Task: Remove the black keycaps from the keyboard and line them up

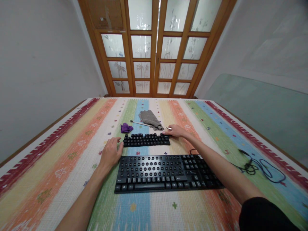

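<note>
left hand [111,151]: at one end of the loose keys [146,141]
right hand [176,131]: other end
keyboard [151,171]: kinda half bare
grey rag [150,118]: crumpled behind the keys

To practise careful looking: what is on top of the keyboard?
The keyboard has keycaps along its front rows and bare key mounts behind; the right forearm hides part of its right side.

A home: striped tablecloth [149,210], paned doors [154,48]
</note>
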Motion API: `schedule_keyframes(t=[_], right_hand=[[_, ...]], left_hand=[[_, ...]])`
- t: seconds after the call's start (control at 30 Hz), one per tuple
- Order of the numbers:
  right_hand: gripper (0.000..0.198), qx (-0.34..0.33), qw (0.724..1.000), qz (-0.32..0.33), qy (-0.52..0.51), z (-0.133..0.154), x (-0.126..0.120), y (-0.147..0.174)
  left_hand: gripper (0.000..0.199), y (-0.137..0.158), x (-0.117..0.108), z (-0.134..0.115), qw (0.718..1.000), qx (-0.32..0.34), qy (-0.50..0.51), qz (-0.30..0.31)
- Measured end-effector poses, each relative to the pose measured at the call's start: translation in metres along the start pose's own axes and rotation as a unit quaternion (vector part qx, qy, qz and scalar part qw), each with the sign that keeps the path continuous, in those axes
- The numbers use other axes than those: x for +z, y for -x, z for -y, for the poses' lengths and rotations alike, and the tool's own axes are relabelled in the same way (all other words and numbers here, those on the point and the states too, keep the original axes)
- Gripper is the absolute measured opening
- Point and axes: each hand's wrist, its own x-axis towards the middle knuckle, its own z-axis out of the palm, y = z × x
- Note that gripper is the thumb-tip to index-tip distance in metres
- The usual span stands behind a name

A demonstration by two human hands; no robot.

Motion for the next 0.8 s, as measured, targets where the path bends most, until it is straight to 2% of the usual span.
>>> schedule_keyframes(t=[0.8], right_hand=[[0.058,0.006,1.0,0.007,-0.014,0.007,0.0047,-0.009]], left_hand=[[0.03,0.0001,-0.002,-0.0022,1.0,0.009,-0.014,0.011]])
